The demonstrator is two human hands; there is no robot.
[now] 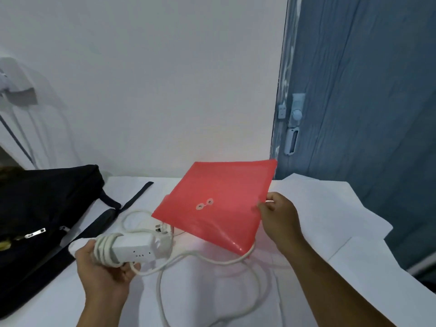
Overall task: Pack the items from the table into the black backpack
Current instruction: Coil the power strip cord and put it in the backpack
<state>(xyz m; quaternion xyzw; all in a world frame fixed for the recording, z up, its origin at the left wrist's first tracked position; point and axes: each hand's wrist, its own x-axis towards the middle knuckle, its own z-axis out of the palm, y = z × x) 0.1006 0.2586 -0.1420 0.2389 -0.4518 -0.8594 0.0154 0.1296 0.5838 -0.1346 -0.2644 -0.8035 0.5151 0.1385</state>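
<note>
The black backpack (40,220) lies on the left of the white table (330,267), its straps trailing toward the middle. My left hand (103,270) grips a white power strip (134,250) with cable wound round one end; the rest of the white cable (212,259) loops loose over the table. My right hand (278,215) pinches the right edge of a red plastic envelope folder (219,204) with a string-and-button clasp, holding it tilted above the table. The folder hides part of the cable and the plug.
White paper sheets (342,208) cover the table's right side. A white wall stands behind. A blue door (365,102) with a pale knob and latch is at the right. Something pale hangs on the wall at far left (16,90).
</note>
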